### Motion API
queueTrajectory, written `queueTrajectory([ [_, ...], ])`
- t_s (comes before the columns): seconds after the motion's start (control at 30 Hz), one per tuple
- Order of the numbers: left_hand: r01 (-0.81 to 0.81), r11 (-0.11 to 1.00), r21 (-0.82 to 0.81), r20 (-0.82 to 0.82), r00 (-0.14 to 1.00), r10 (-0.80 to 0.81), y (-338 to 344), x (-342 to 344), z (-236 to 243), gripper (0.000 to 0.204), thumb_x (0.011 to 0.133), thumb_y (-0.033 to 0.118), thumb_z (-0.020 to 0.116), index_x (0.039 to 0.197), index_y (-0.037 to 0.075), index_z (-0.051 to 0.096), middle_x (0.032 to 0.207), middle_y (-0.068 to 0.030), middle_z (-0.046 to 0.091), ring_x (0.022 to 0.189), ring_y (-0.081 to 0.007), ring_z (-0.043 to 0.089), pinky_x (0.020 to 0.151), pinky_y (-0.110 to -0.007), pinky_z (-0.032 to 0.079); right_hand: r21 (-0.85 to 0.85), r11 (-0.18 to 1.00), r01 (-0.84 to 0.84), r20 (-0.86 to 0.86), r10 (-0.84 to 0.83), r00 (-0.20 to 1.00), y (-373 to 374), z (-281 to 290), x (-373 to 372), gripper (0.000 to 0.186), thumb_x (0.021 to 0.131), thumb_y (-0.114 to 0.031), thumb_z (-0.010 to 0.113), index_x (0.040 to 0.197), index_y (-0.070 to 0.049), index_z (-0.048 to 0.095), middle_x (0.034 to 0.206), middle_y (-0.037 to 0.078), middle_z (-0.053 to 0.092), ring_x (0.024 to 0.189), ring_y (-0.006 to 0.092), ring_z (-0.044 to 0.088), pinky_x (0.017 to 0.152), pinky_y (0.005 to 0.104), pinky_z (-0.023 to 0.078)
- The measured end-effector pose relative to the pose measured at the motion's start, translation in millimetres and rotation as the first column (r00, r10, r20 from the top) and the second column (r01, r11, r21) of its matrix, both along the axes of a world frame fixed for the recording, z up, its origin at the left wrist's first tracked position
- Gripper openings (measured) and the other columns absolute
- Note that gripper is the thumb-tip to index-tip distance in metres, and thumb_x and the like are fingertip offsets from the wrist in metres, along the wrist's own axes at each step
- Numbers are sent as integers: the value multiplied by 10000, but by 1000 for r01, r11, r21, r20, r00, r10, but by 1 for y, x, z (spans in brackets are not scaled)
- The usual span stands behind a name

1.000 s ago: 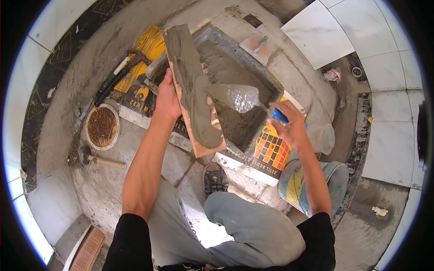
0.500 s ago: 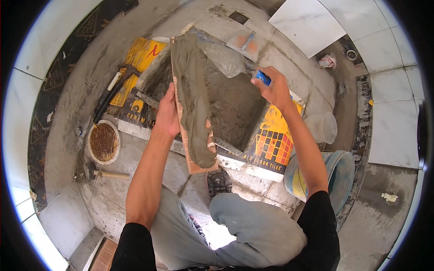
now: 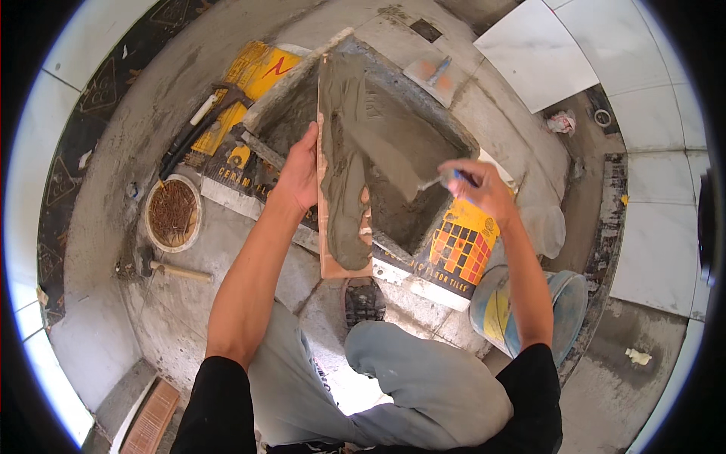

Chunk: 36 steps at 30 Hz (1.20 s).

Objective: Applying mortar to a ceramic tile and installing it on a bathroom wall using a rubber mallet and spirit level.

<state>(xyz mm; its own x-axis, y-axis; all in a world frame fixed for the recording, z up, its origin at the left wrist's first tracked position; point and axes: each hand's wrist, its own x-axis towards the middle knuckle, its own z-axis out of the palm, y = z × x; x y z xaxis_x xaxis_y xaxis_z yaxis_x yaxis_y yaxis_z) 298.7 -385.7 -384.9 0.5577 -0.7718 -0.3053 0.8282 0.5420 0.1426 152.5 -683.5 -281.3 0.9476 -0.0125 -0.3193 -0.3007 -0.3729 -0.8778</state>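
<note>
My left hand (image 3: pixel 300 172) grips the left edge of a long narrow tile strip (image 3: pixel 327 253), holding it over a mortar box. Grey wet mortar (image 3: pixel 344 174) covers most of the strip's face, with bare tile at its lower right edge. In my right hand (image 3: pixel 485 192) is a trowel (image 3: pixel 395 163) with a blue handle, its blade smeared by motion. The blade lies over the box, right of the strip and apart from its lower part; whether its tip touches mortar is hard to tell. More wet mortar lies in the rough-walled box (image 3: pixel 423 94).
Yellow and black bags (image 3: pixel 461 261) lie around the box. At left are a claw hammer (image 3: pixel 215 121), a round tub of nails (image 3: pixel 174 214) and a wooden-handled hammer (image 3: pixel 178 271). A bucket (image 3: pixel 522 303) lies at right; a float (image 3: pixel 435 79) rests beyond the box.
My right hand and the trowel have moved down and right, away from the strip's top. The strip stands more upright, still in my left hand. The whole view has shifted slightly.
</note>
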Motion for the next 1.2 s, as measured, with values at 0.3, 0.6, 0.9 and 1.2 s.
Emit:
queueTrajectory([
  [0.3,-114,989,96,59,992,109,14,20,10,544,1091,448,350,1463,69,466,1436,-149,548,1254,-330,559,1083,-498,448,-588,795,147,292,39,956,-10,-16,-37,335,840,-186,802,1124,-42,698,926,137,667,818,213,621,764,319,492],
  [0.6,-43,999,8,12,999,42,0,2,16,502,1096,400,367,1425,45,499,1381,-153,593,1206,-316,599,1051,-479,484,-46,927,373,182,-359,915,58,-87,-43,459,838,-248,818,1202,-47,624,906,50,605,847,148,570,806,326,498],
  [0.9,72,994,-77,-1,997,-72,11,-9,12,493,1093,397,383,1415,46,508,1350,-161,617,1177,-313,628,1016,-470,521,-179,945,274,243,-228,943,-3,-36,40,389,909,-330,752,1151,-31,690,801,-12,599,701,77,544,658,249,469],
  [1.2,-94,990,110,49,995,89,15,25,3,516,1096,423,348,1433,60,492,1396,-161,577,1228,-321,581,1068,-489,472,-346,905,-247,-101,226,969,16,39,-5,350,883,-276,754,1098,-3,713,823,82,655,787,167,596,729,331,481],
])
